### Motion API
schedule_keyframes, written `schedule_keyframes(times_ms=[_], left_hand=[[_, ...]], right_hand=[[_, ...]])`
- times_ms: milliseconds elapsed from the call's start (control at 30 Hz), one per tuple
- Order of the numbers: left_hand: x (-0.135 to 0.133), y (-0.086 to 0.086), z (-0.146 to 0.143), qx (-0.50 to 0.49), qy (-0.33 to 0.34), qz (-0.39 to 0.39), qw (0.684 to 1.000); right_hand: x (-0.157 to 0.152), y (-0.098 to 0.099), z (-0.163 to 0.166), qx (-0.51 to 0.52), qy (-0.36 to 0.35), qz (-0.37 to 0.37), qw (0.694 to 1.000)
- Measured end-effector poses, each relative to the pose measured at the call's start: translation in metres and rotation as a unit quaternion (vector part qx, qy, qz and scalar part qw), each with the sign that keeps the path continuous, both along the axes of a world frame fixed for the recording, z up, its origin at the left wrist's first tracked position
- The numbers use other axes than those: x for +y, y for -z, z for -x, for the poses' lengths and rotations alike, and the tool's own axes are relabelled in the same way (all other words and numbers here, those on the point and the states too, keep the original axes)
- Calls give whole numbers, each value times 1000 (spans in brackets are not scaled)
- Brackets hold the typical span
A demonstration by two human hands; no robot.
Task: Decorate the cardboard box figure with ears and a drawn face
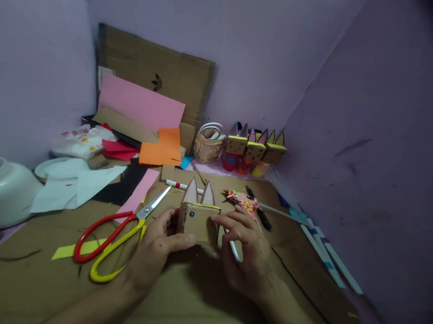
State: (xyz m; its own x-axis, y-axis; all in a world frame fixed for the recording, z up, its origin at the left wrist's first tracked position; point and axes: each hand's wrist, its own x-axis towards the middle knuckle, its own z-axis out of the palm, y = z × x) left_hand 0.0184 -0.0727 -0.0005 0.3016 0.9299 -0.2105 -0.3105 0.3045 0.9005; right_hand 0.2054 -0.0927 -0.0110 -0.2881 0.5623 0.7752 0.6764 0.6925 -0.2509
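Observation:
A small cardboard box head (199, 220) with two pointed ears and a blue dot eye sits between my hands over the cardboard work mat (56, 286). My left hand (156, 249) grips its left side, thumb across the front face. My right hand (243, 250) touches its right edge with a fingertip and also holds a thin white pen-like stick (234, 250) in its curled fingers. Red and yellow scissors (113, 235) lie just left of my left hand.
Three finished eared figures (254, 152) stand by the back wall beside a small basket (208, 145). Coloured paper sheets (141, 105), a leaning cardboard sheet (161, 73), a white jar (3, 190), markers (258, 210) and paper straws (326, 253) surround the mat.

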Motion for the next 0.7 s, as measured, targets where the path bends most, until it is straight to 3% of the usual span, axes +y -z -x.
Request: schedule_keyframes(times_ms=[700], left_hand=[[-3,-1,-3,-29,19,12,999]], right_hand=[[3,-1,-2,-16,2,-24,1000]])
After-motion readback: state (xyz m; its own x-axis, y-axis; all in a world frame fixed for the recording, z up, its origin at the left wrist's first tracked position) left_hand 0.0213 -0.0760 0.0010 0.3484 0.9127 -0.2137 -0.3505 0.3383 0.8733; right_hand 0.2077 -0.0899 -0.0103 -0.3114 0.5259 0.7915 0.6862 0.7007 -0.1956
